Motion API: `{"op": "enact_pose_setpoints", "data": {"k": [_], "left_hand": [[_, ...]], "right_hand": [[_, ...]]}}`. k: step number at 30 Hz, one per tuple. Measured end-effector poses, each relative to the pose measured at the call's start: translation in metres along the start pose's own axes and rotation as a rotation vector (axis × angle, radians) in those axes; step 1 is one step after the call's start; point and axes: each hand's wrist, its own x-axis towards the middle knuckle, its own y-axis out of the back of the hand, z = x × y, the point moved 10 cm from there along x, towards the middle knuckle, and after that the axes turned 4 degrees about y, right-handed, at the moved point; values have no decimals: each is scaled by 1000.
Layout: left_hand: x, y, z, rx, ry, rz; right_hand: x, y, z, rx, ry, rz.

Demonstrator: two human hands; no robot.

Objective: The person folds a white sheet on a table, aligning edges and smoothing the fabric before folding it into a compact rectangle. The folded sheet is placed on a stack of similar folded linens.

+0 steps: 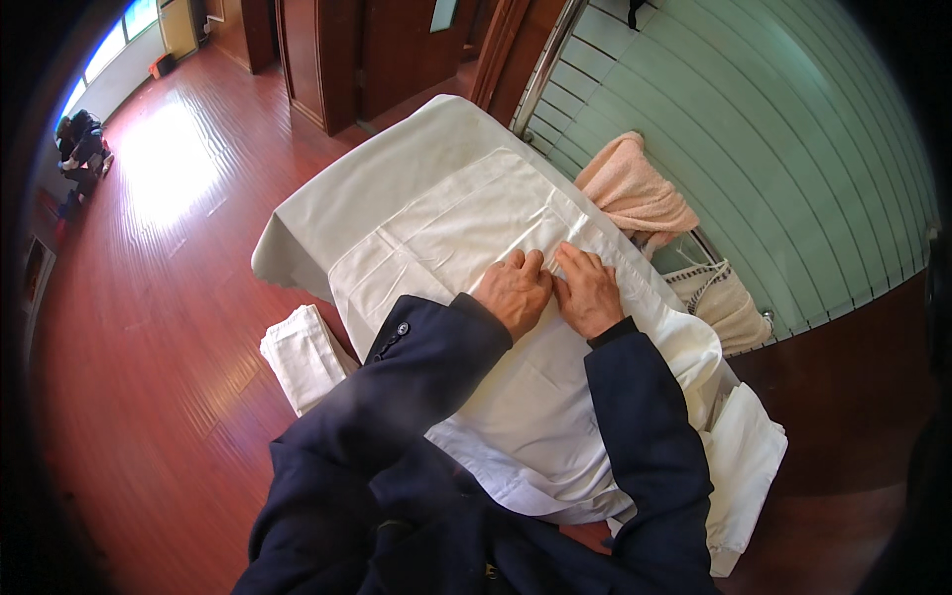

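Note:
A large white cloth (535, 387) lies spread over a table under a pale grey cover (416, 149), with fold lines and creases across it. My left hand (517, 291) rests on the cloth near its middle, fingers bent down into the fabric. Right beside it, my right hand (591, 292) touches the same cloth, its thumb close to my left thumb. The fingertips are partly hidden, so whether either hand pinches the fabric is unclear. Toward my body and on the right, the cloth falls in loose folds.
Folded white cloths (306, 357) sit left of the table; more white cloth (744, 468) lies at the right. A peach towel (636, 186) and a cream towel (718, 305) hang by a metal rail before the glass panel (744, 149). Beyond is reddish wooden floor (171, 320).

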Motion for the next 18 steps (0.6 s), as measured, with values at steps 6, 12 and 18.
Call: {"op": "enact_pose_setpoints", "data": {"k": [6, 12, 18], "left_hand": [[-2, 8, 4, 3, -29, 50], [1, 6, 3, 29, -26, 31], [-1, 0, 0, 27, -1, -16]], "right_hand": [[-16, 1, -16, 31, 38, 54], [2, 2, 1, -81, -14, 35], [-13, 11, -19, 38, 59, 92]]}}
